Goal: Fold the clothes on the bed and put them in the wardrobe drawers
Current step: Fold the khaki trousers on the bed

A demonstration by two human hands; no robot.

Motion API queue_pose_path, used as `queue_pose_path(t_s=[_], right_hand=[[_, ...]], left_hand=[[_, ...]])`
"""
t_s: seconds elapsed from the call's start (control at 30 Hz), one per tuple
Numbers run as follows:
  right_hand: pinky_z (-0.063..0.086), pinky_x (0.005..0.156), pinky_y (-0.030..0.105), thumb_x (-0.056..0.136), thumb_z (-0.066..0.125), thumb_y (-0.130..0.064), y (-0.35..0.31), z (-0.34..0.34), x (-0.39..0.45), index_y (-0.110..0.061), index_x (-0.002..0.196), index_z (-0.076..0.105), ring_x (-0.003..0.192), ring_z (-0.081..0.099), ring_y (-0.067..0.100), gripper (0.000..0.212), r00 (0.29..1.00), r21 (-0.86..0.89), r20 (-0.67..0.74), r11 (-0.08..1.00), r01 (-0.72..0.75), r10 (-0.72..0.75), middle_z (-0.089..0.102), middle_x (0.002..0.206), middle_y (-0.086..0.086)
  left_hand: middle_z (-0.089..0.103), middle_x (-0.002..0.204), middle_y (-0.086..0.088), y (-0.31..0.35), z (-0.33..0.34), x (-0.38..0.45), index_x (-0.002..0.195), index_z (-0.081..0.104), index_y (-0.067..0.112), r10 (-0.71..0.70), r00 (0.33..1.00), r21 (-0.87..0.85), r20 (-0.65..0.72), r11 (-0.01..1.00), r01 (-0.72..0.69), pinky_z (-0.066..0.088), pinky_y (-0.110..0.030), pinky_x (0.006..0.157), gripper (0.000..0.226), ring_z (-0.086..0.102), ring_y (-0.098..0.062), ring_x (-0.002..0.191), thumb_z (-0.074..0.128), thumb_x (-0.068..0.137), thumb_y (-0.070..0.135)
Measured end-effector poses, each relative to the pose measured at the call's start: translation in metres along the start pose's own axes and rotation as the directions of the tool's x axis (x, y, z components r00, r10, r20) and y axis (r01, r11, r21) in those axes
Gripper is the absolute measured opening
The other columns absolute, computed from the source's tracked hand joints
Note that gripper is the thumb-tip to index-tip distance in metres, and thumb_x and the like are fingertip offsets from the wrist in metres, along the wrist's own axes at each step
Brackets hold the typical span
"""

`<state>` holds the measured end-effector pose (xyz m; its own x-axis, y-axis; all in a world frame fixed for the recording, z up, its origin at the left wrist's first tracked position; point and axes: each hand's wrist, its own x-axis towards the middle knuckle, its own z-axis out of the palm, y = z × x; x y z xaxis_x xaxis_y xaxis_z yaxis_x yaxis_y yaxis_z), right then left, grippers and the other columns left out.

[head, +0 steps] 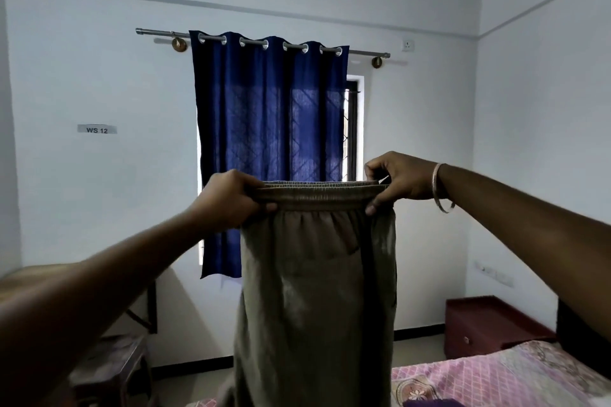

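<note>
Here, a pair of olive-brown soft knit trousers with an elastic waistband [317,291] is held up, hanging limp below the fingers. The waistband's ends are pinched by the curled left hand [231,196] and right hand [396,180]. Light, floppy handling is expected. Beyond the fingers, a dark blue eyelet curtain [267,129] is seen.

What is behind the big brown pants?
Behind the brown pants you can see the blue curtain and white wall. The pants hide the curtain's lower right part and the floor there.
</note>
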<state>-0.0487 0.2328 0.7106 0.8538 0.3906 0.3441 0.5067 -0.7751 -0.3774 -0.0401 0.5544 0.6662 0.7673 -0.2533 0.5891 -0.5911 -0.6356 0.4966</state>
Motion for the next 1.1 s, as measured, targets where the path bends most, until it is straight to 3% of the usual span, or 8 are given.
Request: queue_pose_path(t_s=[0.17, 0.4, 0.53, 0.73, 0.83, 0.93, 1.0, 1.1], right_hand=[[0.047, 0.065, 0.023, 0.089, 0.071, -0.029, -0.009, 0.017, 0.002, -0.019, 0.111, 0.051, 0.067, 0.054, 0.006, 0.031, 0.958, -0.081, -0.268, 0.994, 0.080, -0.099, 0.063, 0.083, 0.002], [0.043, 0.060, 0.016, 0.081, 0.075, -0.043, -0.016, 0.038, -0.001, -0.019, 0.098, 0.056, 0.063, 0.052, 0.002, 0.035, 0.924, -0.126, -0.376, 0.992, 0.021, -0.067, 0.063, 0.078, 0.000], [0.054, 0.067, 0.037, 0.069, 0.088, -0.027, -0.022, 0.035, -0.009, -0.018, 0.104, 0.049, 0.074, 0.057, 0.014, 0.053, 0.976, 0.109, -0.201, 0.992, -0.061, 0.082, 0.065, 0.093, 0.013], [0.054, 0.056, 0.027, 0.076, 0.081, -0.015, -0.024, 0.037, -0.018, -0.005, 0.098, 0.067, 0.072, 0.064, 0.016, 0.028, 0.980, 0.403, 0.156, 0.898, -0.177, 0.123, 0.066, 0.078, 0.001], [0.054, 0.079, 0.051, 0.079, 0.079, -0.021, -0.009, 0.047, -0.021, -0.011, 0.105, 0.067, 0.088, 0.062, 0.032, 0.030, 0.933, 0.538, 0.343, 0.791, -0.292, 0.111, 0.065, 0.094, 0.010], [0.058, 0.083, 0.040, 0.075, 0.081, -0.012, 0.005, 0.057, -0.026, -0.008, 0.105, 0.070, 0.094, 0.068, 0.027, 0.032, 0.841, 0.631, 0.541, 0.670, -0.392, -0.018, 0.069, 0.101, 0.012], [0.059, 0.079, 0.033, 0.068, 0.088, -0.013, 0.019, 0.066, -0.027, -0.005, 0.106, 0.070, 0.092, 0.070, 0.024, 0.042, 0.793, 0.644, 0.606, 0.622, -0.445, -0.061, 0.071, 0.100, 0.013], [0.059, 0.080, 0.041, 0.067, 0.089, -0.019, 0.045, 0.080, -0.018, -0.003, 0.108, 0.069, 0.090, 0.069, 0.028, 0.048, 0.729, 0.562, 0.684, 0.645, -0.518, -0.010, 0.069, 0.101, 0.016]], left_hand=[[0.065, 0.070, -0.004, 0.003, -0.015, 0.015, 0.092, 0.074, 0.023, 0.001, 1.000, 0.048, -0.003, 0.999, -0.001, 0.058, -0.028, 0.049, 0.009, 0.062, -0.012, 0.052, 0.074, 0.087, 0.015], [0.059, 0.090, -0.014, -0.009, -0.027, 0.013, 0.087, 0.063, 0.011, -0.076, 0.981, -0.065, 0.181, 0.994, 0.089, 0.057, -0.038, 0.056, 0.013, 0.062, -0.029, 0.080, 0.056, 0.095, 0.004], [0.063, 0.104, -0.008, -0.026, -0.032, 0.002, 0.097, 0.062, 0.014, -0.033, 0.903, -0.277, 0.429, 0.946, 0.167, 0.059, -0.042, 0.061, 0.007, 0.062, -0.028, 0.101, 0.063, 0.094, 0.020], [0.069, 0.099, -0.011, -0.043, -0.027, 0.002, 0.094, 0.067, 0.013, 0.093, 0.918, -0.261, 0.385, 0.965, 0.012, 0.058, -0.039, 0.059, 0.027, 0.068, -0.028, 0.093, 0.082, 0.077, 0.027], [0.072, 0.091, -0.010, -0.052, -0.026, 0.003, 0.092, 0.073, 0.011, 0.151, 0.799, -0.486, 0.581, 0.852, 0.192, 0.053, -0.034, 0.060, 0.022, 0.069, -0.027, 0.082, 0.075, 0.072, 0.020], [0.071, 0.093, -0.012, -0.065, -0.014, 0.001, 0.091, 0.074, 0.006, 0.298, 0.548, -0.533, 0.782, 0.775, 0.339, 0.051, -0.035, 0.080, 0.026, 0.065, -0.030, 0.087, 0.081, 0.070, 0.020], [0.069, 0.101, -0.016, -0.077, -0.003, 0.003, 0.100, 0.071, 0.003, 0.318, 0.430, -0.491, 0.845, 0.778, 0.390, 0.048, -0.041, 0.088, 0.041, 0.063, -0.032, 0.095, 0.085, 0.069, 0.025], [0.071, 0.108, -0.006, -0.090, 0.014, 0.010, 0.112, 0.069, 0.013, 0.118, 0.386, -0.259, 0.915, 0.905, 0.337, 0.058, -0.039, 0.074, 0.060, 0.069, -0.018, 0.097, 0.089, 0.062, 0.041]])
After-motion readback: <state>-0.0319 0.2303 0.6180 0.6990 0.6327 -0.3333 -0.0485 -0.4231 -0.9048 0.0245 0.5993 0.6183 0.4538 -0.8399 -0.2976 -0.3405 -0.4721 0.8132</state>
